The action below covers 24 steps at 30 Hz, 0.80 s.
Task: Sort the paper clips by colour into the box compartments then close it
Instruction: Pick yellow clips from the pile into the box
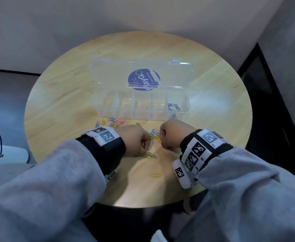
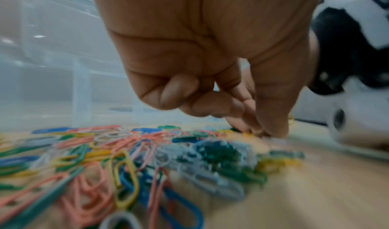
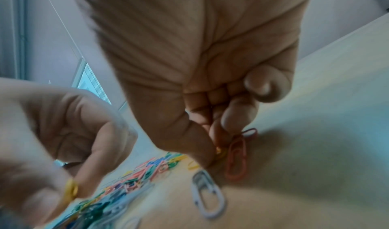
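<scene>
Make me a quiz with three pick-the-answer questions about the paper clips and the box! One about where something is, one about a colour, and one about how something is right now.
1. Where does the pile of paper clips lie?
A. inside the lid
B. on the table in front of the box
C. on the floor

2. What colour are the clips already in the box?
A. blue
B. yellow
C. pink

3. How is the box lid now?
A. shut
B. taken off and lying flat
C. open, standing up behind the compartments

Answers:
1. B: the head view shows the mixed clips on the wooden table, between the box and the hands.
2. A: the blue clips sit in the rightmost compartment; the others look empty.
3. C: the clear lid with its round sticker rises behind the compartments.
</scene>
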Each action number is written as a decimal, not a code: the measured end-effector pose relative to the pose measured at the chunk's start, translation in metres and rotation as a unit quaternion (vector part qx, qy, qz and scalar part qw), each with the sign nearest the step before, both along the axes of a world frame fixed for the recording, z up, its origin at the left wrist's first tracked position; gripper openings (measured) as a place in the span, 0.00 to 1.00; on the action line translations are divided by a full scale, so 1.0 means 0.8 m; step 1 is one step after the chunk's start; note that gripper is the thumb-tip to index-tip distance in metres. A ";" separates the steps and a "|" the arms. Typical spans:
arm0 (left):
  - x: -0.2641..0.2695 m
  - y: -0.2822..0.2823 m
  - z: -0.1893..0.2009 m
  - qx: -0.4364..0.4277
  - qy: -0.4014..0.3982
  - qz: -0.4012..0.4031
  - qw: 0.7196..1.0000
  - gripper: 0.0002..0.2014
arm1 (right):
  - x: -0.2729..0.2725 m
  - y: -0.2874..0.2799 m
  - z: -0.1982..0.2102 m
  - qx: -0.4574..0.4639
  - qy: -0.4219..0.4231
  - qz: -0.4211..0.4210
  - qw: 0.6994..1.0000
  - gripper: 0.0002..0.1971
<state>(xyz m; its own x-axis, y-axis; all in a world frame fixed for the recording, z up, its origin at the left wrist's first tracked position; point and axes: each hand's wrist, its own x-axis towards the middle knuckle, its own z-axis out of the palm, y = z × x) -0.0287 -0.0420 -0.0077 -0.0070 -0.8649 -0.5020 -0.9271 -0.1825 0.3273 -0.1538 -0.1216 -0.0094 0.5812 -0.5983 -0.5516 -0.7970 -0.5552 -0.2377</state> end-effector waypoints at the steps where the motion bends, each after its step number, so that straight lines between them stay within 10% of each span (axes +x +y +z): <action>1: 0.005 0.000 0.003 0.003 0.032 0.023 0.999 0.04 | 0.000 0.000 0.000 0.001 0.002 0.003 1.000 0.11; 14: 0.045 0.006 0.026 -0.026 0.335 0.215 0.917 0.16 | -0.012 -0.009 -0.001 0.066 -0.105 -0.063 0.990 0.11; 24: 0.045 0.005 0.019 0.051 0.443 0.271 0.853 0.18 | -0.013 -0.017 0.002 0.326 -0.231 -0.252 0.881 0.15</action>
<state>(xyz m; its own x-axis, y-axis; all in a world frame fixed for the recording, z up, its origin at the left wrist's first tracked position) 0.0073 -0.0380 0.0073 -0.0356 -0.8144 -0.5793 -0.0934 -0.5744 0.8132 -0.1646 -0.1355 -0.0081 0.5855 -0.4881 -0.6473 -0.6374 0.2161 -0.7396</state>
